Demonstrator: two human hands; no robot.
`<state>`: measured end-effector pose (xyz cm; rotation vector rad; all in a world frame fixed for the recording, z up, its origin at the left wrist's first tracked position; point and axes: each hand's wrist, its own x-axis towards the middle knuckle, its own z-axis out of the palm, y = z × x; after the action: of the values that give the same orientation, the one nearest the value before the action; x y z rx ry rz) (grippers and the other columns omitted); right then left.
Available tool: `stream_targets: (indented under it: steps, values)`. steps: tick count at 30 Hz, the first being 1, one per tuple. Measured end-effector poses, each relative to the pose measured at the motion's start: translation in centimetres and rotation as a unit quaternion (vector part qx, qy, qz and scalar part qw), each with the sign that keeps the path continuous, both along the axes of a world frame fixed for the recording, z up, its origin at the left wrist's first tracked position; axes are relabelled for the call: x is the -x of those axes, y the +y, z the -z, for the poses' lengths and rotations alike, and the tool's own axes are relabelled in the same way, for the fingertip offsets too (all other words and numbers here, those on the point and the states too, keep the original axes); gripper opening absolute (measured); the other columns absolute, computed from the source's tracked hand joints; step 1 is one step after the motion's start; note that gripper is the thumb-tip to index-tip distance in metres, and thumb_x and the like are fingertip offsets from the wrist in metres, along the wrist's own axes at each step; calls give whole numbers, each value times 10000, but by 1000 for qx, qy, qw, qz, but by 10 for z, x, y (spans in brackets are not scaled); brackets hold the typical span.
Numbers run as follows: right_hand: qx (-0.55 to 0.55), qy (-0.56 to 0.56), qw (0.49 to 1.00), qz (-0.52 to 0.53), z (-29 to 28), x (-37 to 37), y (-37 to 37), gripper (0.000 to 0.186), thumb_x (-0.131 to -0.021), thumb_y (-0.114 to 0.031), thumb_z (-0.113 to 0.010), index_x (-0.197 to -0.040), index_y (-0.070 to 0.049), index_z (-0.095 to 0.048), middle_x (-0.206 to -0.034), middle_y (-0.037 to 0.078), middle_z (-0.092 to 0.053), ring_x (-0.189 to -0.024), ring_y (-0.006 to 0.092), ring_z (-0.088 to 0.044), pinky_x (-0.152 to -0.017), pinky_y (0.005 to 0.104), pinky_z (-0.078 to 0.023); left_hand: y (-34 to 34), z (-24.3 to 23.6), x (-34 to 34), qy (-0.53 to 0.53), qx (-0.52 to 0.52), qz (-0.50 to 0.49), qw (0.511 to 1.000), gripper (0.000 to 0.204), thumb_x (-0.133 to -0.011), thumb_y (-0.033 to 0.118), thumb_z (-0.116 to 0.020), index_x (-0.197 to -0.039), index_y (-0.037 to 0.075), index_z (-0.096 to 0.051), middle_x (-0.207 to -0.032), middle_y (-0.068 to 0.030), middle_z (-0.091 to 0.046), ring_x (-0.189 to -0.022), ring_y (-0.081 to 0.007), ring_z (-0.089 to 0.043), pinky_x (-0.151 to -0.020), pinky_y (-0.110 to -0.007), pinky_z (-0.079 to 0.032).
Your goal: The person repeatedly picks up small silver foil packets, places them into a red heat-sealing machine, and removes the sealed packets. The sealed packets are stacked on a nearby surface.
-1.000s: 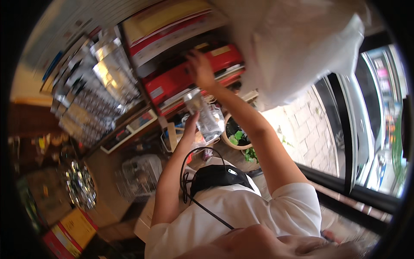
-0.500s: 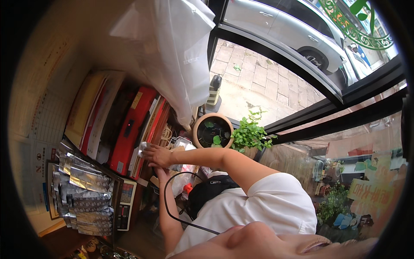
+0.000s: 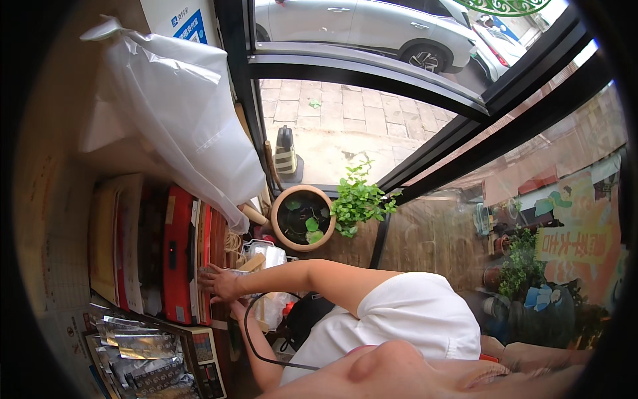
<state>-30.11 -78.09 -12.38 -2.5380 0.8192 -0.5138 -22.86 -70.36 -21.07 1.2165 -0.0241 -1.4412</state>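
My right hand reaches left across my body, its fingers spread against the edges of a row of upright folders and books. Closest to the fingertips are thin white and red ones; a thick red binder stands just beyond. Below it, my left hand is partly covered by the right hand, and its fingers are hidden. A black cord loops past my left forearm. Beside the right wrist lies a light wooden piece among clear plastic wrappings.
Silvery packets fill a box at the lower left, next to a calculator-like device. A round clay pot with water plants and a leafy green plant stand ahead. White plastic sheeting hangs over the shelf; a black-framed glass door lies beyond.
The whole view has shifted, with the folders and pot now lower and further left. The fingers of my right hand have spread apart at the folder edges. My left hand stays beneath it.
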Motion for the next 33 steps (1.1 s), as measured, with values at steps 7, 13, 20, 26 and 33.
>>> stream_targets:
  steps: [7,13,20,26,33]
  values:
    - [-24,-10,1000,-14,-1,7,-4,596,-893,-532,-375,-1337,-139,-436,-1391,58,-404,-1359,252,-244,-1094,588,-20,6,0,0,-27,-29,-6,999,532,-884,449,-534,-1294,134,-408,-1272,-23,-471,-1145,-163,-476,-948,-361,-397]
    - [-2,24,998,-50,-12,8,-12,562,-886,-504,-422,-1316,-143,-458,-1413,48,-373,-1356,243,-247,-1083,603,-71,13,0,-6,-35,-37,-27,998,537,-883,448,-537,-1297,131,-406,-1273,-25,-471,-1146,-166,-476,-949,-363,-397]
    - [-66,-84,992,-68,-47,28,-40,240,-741,-179,-589,-890,8,-613,-908,176,-615,-836,363,-586,-754,416,-481,0,-13,6,11,16,-18,1000,514,-837,420,-616,-1236,121,-491,-1169,-12,-533,-1047,-155,-532,-847,-339,-455]
    - [110,-217,970,-20,-97,-24,-108,342,-828,-105,-580,-1156,-15,-537,-1186,189,-499,-1066,376,-486,-893,443,-406,9,-41,14,-46,18,-45,998,463,-847,421,-629,-1076,20,-588,-992,-25,-602,-878,-102,-546,-781,-260,-429]
    - [233,-98,967,-12,-58,-76,-143,498,-852,-218,-588,-1296,-64,-424,-1360,187,-343,-1202,364,-382,-989,482,-309,10,-40,19,-38,45,-57,997,447,-848,399,-639,-1090,28,-585,-943,-10,-624,-833,-89,-584,-716,-247,-467]
